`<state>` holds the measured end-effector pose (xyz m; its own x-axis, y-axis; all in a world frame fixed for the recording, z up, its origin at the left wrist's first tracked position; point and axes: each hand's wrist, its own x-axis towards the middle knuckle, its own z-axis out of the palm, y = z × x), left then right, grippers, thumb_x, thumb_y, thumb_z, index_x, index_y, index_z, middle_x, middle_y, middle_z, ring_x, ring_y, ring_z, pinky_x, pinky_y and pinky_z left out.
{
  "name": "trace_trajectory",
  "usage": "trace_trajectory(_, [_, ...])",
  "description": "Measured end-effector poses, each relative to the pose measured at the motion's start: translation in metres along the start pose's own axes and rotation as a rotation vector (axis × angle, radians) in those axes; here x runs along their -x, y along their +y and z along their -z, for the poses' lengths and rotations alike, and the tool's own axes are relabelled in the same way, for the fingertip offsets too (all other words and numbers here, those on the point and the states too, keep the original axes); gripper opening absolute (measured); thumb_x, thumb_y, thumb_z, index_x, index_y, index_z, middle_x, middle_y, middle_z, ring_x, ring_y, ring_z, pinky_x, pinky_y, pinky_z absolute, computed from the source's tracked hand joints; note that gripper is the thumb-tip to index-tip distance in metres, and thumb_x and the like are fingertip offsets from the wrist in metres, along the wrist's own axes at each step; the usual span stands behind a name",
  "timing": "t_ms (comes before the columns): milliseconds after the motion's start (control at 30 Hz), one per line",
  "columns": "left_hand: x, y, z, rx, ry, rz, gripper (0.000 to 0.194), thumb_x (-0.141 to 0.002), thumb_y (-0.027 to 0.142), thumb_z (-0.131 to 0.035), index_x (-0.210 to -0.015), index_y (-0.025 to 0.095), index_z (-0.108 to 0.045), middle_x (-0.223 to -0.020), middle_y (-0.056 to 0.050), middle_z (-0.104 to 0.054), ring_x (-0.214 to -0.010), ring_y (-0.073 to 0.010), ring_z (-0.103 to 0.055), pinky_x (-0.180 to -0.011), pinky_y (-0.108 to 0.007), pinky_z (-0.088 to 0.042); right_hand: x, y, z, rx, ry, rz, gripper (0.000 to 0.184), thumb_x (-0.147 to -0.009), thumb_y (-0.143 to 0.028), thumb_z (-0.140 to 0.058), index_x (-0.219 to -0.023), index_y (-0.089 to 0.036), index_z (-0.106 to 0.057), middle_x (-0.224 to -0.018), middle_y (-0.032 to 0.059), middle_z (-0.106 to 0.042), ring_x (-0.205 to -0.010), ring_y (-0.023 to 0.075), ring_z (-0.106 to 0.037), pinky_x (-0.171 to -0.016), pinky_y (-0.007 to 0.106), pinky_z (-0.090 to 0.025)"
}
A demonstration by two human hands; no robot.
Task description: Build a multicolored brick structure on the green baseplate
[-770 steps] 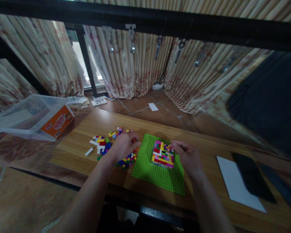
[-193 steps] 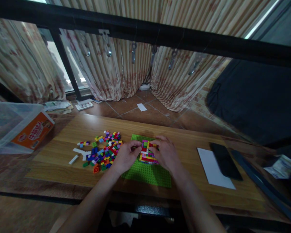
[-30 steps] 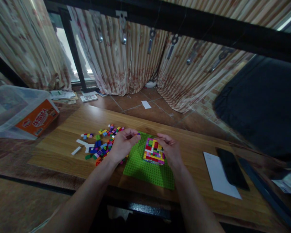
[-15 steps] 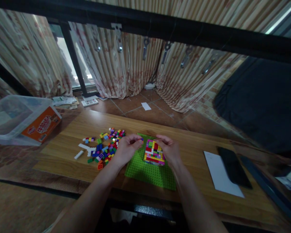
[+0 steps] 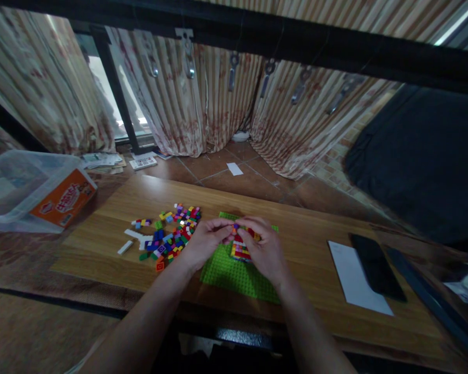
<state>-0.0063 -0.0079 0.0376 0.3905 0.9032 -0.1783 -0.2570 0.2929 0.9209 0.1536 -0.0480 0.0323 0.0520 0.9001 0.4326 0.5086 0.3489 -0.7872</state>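
My left hand is closed in a pinch on small toy bricks, one purple and one orange, just above the brick structure. My right hand meets it there, thumb and fingertips closed on the same small bricks. Beneath my hands, the multicoloured brick structure stands on a green baseplate. My right hand covers much of its top and right side. Left of the baseplate, a pile of loose toy bricks in many colours is spread over the wooden table.
A clear plastic box with an orange label stands at the far left. On the table's right side lie a white sheet and a dark phone-like slab. Beyond the table, curtains hang down to the tiled floor.
My right hand has moved left from the side of the structure to meet my left hand over it. My left hand has shifted slightly right, still pinching the purple brick.
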Motion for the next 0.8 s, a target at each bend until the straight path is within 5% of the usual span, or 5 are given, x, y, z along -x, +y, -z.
trace_trajectory(433, [0.0016,0.0015,-0.0005,-0.045,-0.010,0.038,0.029,-0.070,0.036,-0.078,-0.084,0.011,-0.072,-0.062,0.000,-0.063,-0.058,-0.0089,-0.053,-0.060,-0.022,-0.039,-0.0007,0.0015,0.0017,-0.028,-0.005,-0.089,0.015,-0.091,-0.030,-0.059,-0.093,-0.025,-0.073,-0.095,0.0038,-0.072,-0.095,0.0213,-0.064,-0.087,0.037,-0.047])
trace_trajectory(800, [0.0048,-0.0004,0.0040,-0.088,-0.153,0.100,0.038,-0.067,0.048,-0.078,-0.069,0.013,-0.063,-0.060,0.003,-0.053,-0.055,-0.0072,-0.045,-0.056,-0.022,-0.035,0.0003,-0.0071,0.0018,-0.140,-0.100,-0.119,0.014,-0.088,-0.029,-0.062,-0.088,-0.024,-0.074,-0.089,0.0030,-0.072,-0.088,0.0200,-0.065,-0.081,0.034,-0.048])
